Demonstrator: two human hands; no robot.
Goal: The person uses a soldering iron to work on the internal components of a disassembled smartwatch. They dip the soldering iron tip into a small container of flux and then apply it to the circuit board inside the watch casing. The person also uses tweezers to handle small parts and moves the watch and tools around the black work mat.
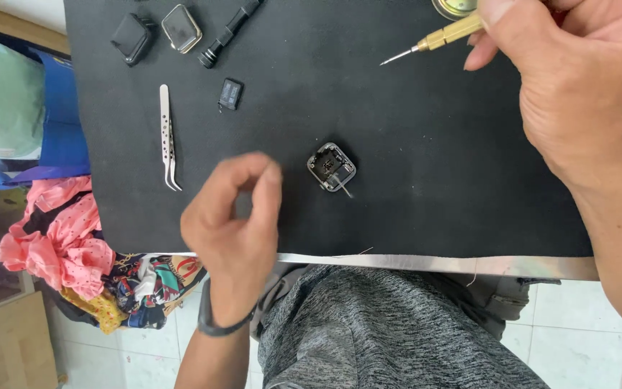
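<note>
From the camera on the head, looking down, a big black soft mat [397,115] covers the table. In the middle of the mat lies a small square grey metal watch case [332,166], open, with tiny parts showing inside and a thin strip poking out toward 5 o'clock.

The left hand [232,223] hovers over the mat at 9 o'clock from the watch case, near it but not touching. Its thumb and first finger are pinched together. It is blurry, so I cannot tell if something tiny sits between them. A dark band goes round that wrist.

The right hand [584,86] is up at 2 o'clock from the case, well apart from it. Its fingers are closed on a thin gold metal screwdriver [433,39], and the sharp tip points toward 8 o'clock.

Silver metal tweezers [168,137] lie at 9 o'clock on the mat. Just beside them, at 3 o'clock, sits a small black flat chip [230,94]. At 11 o'clock are a black square watch body [132,37], a silver square watch with a dark screen [181,28] and a black strap piece [228,32]
</note>
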